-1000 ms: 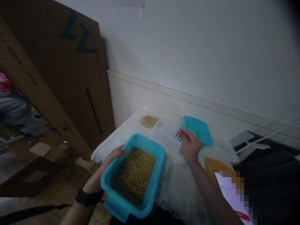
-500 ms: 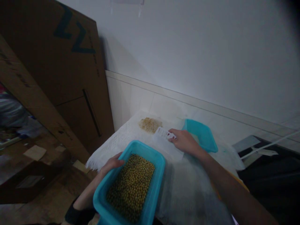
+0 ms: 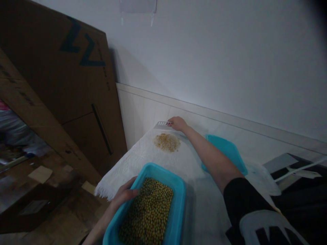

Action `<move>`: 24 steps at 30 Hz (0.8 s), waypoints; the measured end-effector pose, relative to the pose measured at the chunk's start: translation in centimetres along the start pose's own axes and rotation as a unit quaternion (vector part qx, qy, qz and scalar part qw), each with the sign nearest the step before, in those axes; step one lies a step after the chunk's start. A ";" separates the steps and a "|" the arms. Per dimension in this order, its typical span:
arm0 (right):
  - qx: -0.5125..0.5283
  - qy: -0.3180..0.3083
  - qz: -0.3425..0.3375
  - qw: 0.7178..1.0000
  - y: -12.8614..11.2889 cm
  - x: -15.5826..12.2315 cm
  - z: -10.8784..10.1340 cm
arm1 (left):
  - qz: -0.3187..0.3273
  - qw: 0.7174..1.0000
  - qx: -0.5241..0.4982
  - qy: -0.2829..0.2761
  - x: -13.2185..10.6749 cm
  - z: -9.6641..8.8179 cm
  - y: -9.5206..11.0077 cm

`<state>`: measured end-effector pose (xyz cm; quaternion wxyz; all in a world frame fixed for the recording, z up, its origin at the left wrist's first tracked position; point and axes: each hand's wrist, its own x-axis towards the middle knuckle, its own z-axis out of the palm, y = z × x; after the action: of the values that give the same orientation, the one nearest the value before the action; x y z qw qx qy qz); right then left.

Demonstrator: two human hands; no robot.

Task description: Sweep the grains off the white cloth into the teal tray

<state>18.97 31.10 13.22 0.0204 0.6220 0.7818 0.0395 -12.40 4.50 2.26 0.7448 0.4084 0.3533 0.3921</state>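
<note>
My left hand [image 3: 124,194] grips the near left rim of a turquoise plastic tub [image 3: 176,207] filled with yellow-green beans [image 3: 148,214]. My right arm stretches across the table, and my right hand [image 3: 177,123] is closed on a white slotted plastic tray [image 3: 161,124] at the table's far edge by the wall. Just in front of that hand a small heap of pale beans [image 3: 167,142] lies on the white cloth [image 3: 143,154]. A second turquoise tub [image 3: 230,151] sits to the right, partly behind my forearm.
A large brown cardboard box [image 3: 63,88] leans against the wall at the left. The floor at the left holds cardboard scraps [image 3: 41,173]. A dark surface with a white cable [image 3: 301,170] lies at the right.
My right hand has carried the white slotted tray from the table's middle to its far edge beyond the bean heap. The tub of beans in my left hand sits lower in view.
</note>
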 end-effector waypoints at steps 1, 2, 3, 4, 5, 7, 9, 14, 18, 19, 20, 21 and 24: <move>-0.002 -0.004 0.000 1.000 -0.1 0.1 0.6 | -0.008 1.000 -0.001 0.002 0.0 -0.1 0.0; -0.005 -0.008 0.000 1.000 -0.1 0.1 1.2 | -0.015 1.000 -0.003 0.005 0.0 -0.2 0.0; -0.007 -0.014 -0.001 1.000 -0.1 0.0 1.6 | -0.020 1.000 -0.004 0.007 0.0 -0.2 0.0; -0.010 -0.019 -0.002 1.000 0.0 -0.1 2.0 | -0.022 1.000 -0.005 0.008 0.0 -0.2 0.1; -0.013 -0.023 -0.002 1.000 0.0 -0.3 2.3 | -0.024 1.000 -0.007 0.007 0.0 -0.1 0.1; -0.020 -0.030 -0.003 0.999 0.0 -0.6 2.7 | -0.029 0.999 -0.013 0.002 -0.1 0.0 0.1; -0.027 -0.032 -0.002 0.999 -0.1 -1.0 3.0 | -0.034 0.999 -0.017 0.001 -0.2 0.1 0.1; -0.044 -0.035 -0.009 0.998 -0.6 -2.5 3.3 | -0.033 0.999 -0.025 0.019 -0.5 0.5 0.1; -0.050 -0.035 -0.021 0.998 -0.8 -3.8 3.3 | -0.026 0.999 -0.029 0.012 -0.8 1.0 0.4; -0.051 -0.035 -0.022 0.998 -0.7 -4.0 3.3 | -0.025 0.999 -0.030 0.010 -0.8 1.1 0.6; -0.052 -0.035 -0.022 0.998 -0.6 -4.1 3.2 | -0.024 0.999 -0.032 0.010 -0.9 1.2 0.8; -0.053 -0.033 -0.019 0.998 -0.4 -4.1 3.1 | -0.022 0.999 -0.033 0.010 -1.0 1.4 0.9; -0.054 -0.019 0.004 0.998 0.2 -3.4 2.7 | -0.018 0.999 -0.036 0.012 -1.0 1.5 1.1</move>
<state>20.14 27.97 10.47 0.0683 0.6236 0.7756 0.0697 -11.91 3.51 4.06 0.7615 0.3700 0.3555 0.3960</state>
